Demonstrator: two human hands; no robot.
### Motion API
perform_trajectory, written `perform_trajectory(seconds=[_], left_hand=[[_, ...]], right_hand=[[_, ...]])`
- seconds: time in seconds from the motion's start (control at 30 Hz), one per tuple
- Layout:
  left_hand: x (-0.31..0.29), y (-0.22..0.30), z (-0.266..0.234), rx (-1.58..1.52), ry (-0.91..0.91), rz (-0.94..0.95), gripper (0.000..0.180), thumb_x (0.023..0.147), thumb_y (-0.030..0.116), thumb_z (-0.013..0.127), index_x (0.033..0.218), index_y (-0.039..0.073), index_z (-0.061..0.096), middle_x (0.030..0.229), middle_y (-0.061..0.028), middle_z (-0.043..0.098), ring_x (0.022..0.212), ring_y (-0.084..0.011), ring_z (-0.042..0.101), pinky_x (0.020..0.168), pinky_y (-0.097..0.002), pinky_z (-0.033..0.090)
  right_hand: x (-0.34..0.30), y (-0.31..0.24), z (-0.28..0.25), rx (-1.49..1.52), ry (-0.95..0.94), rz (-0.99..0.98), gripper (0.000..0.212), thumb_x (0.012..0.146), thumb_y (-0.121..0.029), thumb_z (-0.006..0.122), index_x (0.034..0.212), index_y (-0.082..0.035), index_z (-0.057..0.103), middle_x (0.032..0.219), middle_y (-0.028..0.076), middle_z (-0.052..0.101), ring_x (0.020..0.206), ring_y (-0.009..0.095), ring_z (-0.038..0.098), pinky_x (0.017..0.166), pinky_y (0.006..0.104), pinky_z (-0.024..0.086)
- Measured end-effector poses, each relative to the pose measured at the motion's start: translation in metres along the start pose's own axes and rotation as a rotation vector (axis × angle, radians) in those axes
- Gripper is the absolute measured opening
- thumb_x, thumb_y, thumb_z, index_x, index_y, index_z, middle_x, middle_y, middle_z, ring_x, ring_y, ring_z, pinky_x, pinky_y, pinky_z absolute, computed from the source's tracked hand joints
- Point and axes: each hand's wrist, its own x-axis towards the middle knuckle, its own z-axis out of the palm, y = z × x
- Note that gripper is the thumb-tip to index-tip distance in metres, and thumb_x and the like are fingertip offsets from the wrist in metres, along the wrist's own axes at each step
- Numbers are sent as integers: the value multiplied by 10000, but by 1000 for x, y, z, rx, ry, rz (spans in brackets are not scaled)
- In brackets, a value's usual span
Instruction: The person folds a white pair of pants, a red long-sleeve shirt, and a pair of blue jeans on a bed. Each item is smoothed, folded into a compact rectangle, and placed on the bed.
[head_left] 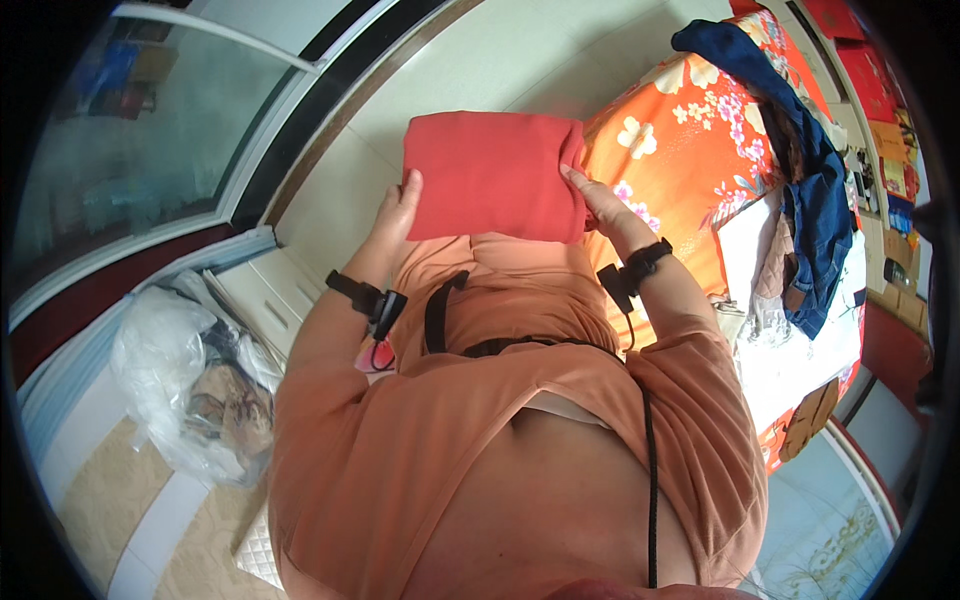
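In the head view, a folded red cloth (pixel 490 178) was between the left hand (pixel 398 208), clamped on its left edge, and the right hand (pixel 604 204), clamped on its right. An orange floral cover (pixel 690 172) spread right of the right hand.

A plain red cloth (pixel 488 178) is folded into a compact, flat rectangle, wider than it is deep, with softly rounded corners. Its broad upper face is smooth, with only faint creases. At the end nearer the orange floral cover (pixel 655 150), the fabric turns over in a narrow band and the stacked layers show along the edge. The cloth is held just beside the floral cover, to its left; whether they touch cannot be told.
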Motion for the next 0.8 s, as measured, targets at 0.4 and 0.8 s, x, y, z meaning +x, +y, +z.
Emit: perform_trajectory(seconds=[0.4,0.8], left_hand=[[-13,-13,16,-151,15,204,568,952,447,465,1172,-71,541,1122,-159,619,1003,-230,600,864,-318,461],[-43,-5,-2,-605,-734,-213,580,990,389,406,1414,15,278,1408,-134,406,1259,-266,445,1036,-409,380]], right_hand=[[-47,26,12,-332,449,-465,674,800,-508,666,1065,92,512,973,254,616,925,346,616,804,387,480],[-54,16,-36,302,-549,-397,754,795,-392,723,1325,46,411,1252,157,551,1145,192,538,989,316,418]])
